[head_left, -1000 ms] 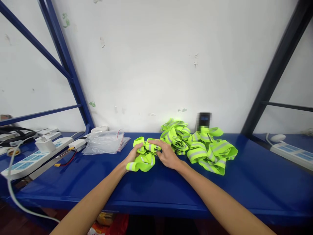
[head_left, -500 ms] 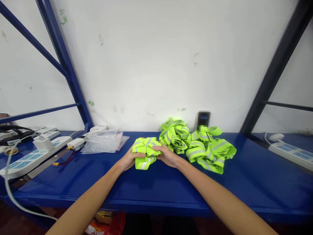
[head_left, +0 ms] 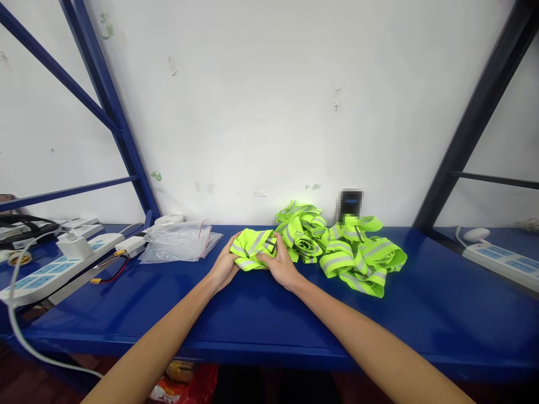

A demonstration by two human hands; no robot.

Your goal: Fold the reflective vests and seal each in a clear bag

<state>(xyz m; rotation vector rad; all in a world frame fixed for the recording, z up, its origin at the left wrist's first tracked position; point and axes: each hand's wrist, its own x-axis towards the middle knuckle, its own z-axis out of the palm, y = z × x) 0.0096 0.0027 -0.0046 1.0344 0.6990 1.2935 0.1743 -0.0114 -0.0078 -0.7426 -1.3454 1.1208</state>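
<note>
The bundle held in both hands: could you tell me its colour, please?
Neon yellow-green bundle with silver-grey reflective stripes; head view shows it.

Bright, even, diffuse light: the white plaster wall (head_left: pixel 261 101) is flatly lit, and the glossy blue metal shelf top (head_left: pixel 442 314) shows a soft sheen with faint shadows beside the bare forearms (head_left: pixel 177 331). The neon yellow-green strap bundle with grey reflective bands (head_left: pixel 252 247) is saturated but sharp. Wide-angle distortion tilts the dark blue steel uprights (head_left: pixel 475 118) outward at the edges, and a small pixelated block (head_left: pixel 350 201) sits by the wall.
</note>
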